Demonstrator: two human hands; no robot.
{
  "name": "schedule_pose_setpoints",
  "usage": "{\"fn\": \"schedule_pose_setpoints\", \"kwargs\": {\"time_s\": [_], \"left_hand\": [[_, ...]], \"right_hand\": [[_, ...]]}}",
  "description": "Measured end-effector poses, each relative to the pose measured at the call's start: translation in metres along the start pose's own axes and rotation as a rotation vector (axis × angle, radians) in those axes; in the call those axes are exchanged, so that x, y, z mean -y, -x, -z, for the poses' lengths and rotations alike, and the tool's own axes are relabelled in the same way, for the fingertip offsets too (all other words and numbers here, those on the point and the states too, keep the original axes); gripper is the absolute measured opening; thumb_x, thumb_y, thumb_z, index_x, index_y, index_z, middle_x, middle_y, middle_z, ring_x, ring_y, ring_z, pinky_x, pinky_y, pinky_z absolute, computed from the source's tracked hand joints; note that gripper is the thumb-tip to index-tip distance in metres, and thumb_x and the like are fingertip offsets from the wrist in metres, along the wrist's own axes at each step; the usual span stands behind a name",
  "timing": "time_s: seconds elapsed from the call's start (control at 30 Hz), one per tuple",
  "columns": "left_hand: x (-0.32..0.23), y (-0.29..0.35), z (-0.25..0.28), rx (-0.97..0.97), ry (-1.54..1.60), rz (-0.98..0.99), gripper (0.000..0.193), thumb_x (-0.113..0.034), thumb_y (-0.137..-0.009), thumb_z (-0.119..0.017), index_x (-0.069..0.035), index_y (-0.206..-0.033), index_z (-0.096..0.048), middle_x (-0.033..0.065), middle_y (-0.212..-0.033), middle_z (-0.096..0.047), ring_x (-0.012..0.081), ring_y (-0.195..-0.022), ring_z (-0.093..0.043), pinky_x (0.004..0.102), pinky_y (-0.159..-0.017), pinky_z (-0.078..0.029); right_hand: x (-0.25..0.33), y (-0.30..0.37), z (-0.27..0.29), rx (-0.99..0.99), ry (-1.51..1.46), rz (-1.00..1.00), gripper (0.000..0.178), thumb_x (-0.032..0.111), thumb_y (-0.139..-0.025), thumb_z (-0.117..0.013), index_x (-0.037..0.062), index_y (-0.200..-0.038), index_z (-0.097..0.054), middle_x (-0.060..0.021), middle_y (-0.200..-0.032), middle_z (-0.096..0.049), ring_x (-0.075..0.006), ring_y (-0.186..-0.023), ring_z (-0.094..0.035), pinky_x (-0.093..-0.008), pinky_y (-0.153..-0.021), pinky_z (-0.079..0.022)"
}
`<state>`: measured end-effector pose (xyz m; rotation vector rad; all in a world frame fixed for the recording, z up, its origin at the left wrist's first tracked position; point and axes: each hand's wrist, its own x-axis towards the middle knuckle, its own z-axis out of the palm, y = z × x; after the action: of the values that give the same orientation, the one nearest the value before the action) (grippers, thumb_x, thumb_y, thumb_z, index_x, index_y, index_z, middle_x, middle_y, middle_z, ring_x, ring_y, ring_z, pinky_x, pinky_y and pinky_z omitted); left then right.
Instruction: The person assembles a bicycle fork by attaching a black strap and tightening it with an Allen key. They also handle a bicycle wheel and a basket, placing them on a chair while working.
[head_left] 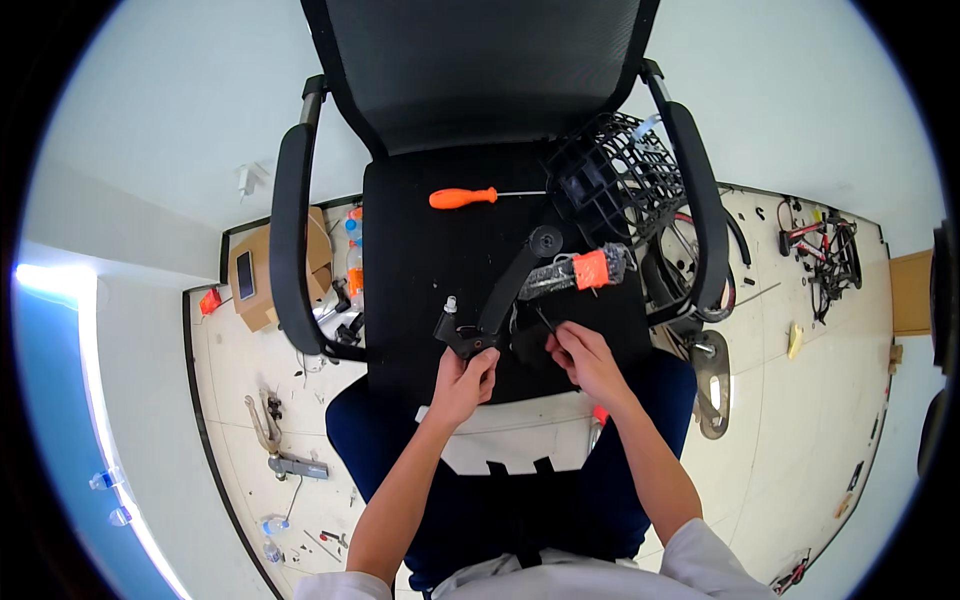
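Shirt [590,583], left grip [466,384], bracket [508,289], orange label [591,268]

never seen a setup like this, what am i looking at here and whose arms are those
There's no machine here: the arms belong to a person wearing the camera on their head. It looks down through a wide fisheye lens, so straight edges bend and the rim goes dark.

The surface is the black chair seat. On it lie a screwdriver with an orange handle, a black plastic lattice basket and a plastic-wrapped dark piece with an orange band.

The bare left hand holds a long black angled part with a round end. The bare right hand seems to pinch a thin dark rod, too small to identify.
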<state>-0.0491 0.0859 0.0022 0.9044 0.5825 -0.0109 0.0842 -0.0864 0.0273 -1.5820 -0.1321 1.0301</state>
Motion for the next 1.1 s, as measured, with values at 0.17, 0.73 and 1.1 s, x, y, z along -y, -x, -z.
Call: {"fn": "schedule_pose_setpoints", "kwargs": {"time_s": [0.17,0.73,1.1], "left_hand": [[-0.028,-0.066,0.003,0.022,0.042,-0.073,0.015,-0.011,-0.091,-0.053,-0.001,-0.103,-0.05,0.0044,-0.071,-0.05,0.0076,-0.045,-0.041,0.0226,-0.039,-0.03],[-0.032,-0.12,0.008,-0.014,-0.378,-0.079,0.039,-0.008,-0.092,-0.048,-0.002,-0.13,-0.038,0.0011,-0.069,-0.051,0.0071,-0.054,-0.046,0.0239,-0.051,-0.04],[-0.034,-0.118,0.005,-0.055,-0.355,-0.051,0.038,-0.01,-0.092,-0.049,-0.003,-0.128,-0.039,-0.0008,-0.066,-0.047,0.0054,-0.054,-0.045,0.0226,-0.05,-0.038]], "right_hand": [[0.038,-0.027,0.014,0.059,0.186,0.163,0.018,0.014,-0.098,-0.053,0.0002,-0.096,-0.065,0.0005,-0.069,-0.056,-0.004,-0.057,-0.047,-0.0192,-0.051,-0.036],[0.055,-0.093,0.004,-0.11,0.588,0.548,0.01,0.002,-0.084,-0.068,-0.002,-0.093,-0.068,-0.0067,-0.068,-0.063,-0.0107,-0.049,-0.051,-0.0242,-0.047,-0.039],[0.038,-0.101,0.011,-0.014,0.462,0.46,0.012,0.002,-0.085,-0.068,-0.0018,-0.096,-0.07,-0.0007,-0.063,-0.06,-0.0035,-0.051,-0.046,-0.0204,-0.047,-0.033]]}}
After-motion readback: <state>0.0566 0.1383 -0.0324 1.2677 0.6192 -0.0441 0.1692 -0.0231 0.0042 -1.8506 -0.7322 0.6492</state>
